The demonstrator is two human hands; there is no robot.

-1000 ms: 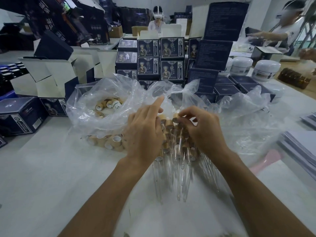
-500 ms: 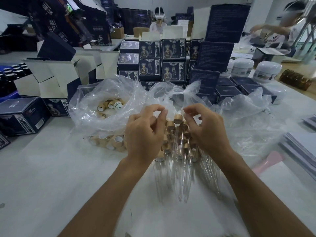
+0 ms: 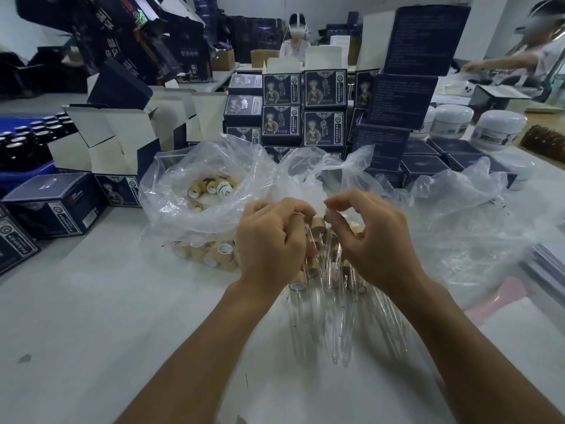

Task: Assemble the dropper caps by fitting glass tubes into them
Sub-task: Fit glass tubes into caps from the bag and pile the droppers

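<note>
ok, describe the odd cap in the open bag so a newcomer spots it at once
Start at the clear plastic bag left of the hands, its mouth open before the stacked dark boxes. Inside lies a cluster of tan caps. The white cap with green print at the cluster's right is the only non-tan one.

Left hand (image 3: 272, 240) and right hand (image 3: 379, 240) cover the upper part of the pile of assembled droppers (image 3: 330, 316); whether the curled fingers pinch a dropper cap (image 3: 318, 225) cannot be told. Glass tubes blur together. Box print is too small to read. Both forearms are cut off at the lower edge.
</note>
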